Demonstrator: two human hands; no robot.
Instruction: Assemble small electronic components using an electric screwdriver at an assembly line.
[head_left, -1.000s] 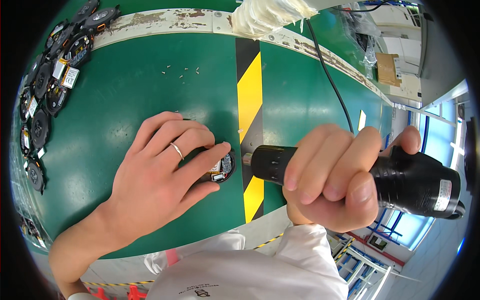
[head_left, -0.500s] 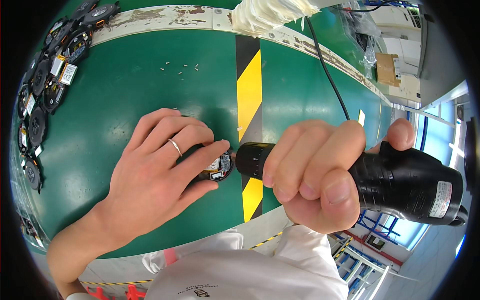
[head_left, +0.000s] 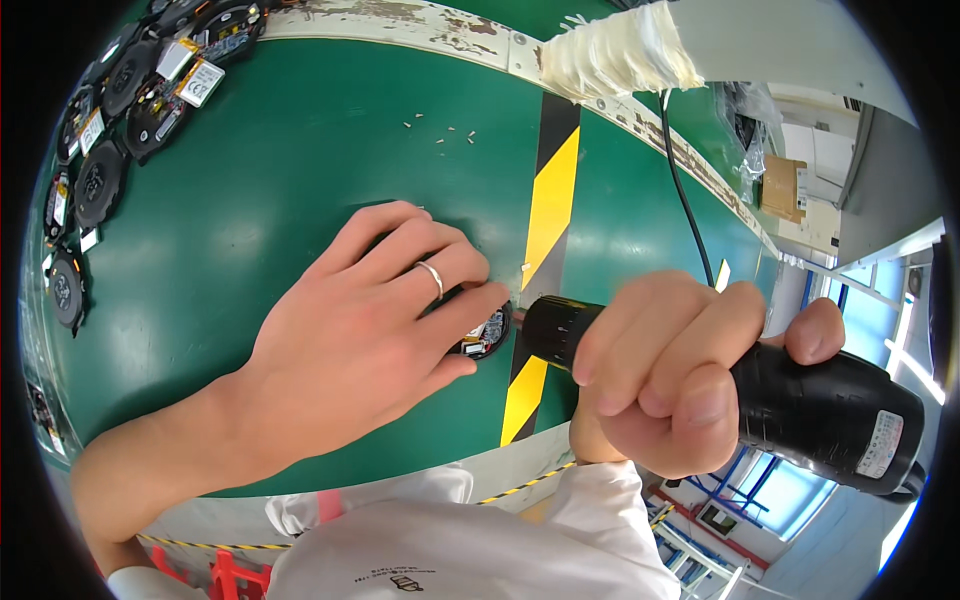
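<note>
My left hand, with a ring on one finger, is closed over a small round black electronic device on the green table. Its thumb and index finger steady the device, and most of it is hidden beneath them. Circuit parts show at its right edge. Wrapped in my right hand is a black electric screwdriver, lying nearly level with its nose toward the device. The bit tip meets the device's right edge; whether it touches a screw cannot be made out. Several tiny screws lie scattered farther back.
Several similar round devices with silver battery cells are heaped along the left edge. Yellow-and-black tape crosses the table. A black cable hangs behind the screwdriver, below a wrapped post. A cardboard box stands at the far right.
The whole view has shifted, so the table and screws appear farther right. Both hands keep their grips, and the screwdriver stays at the device's right edge.
</note>
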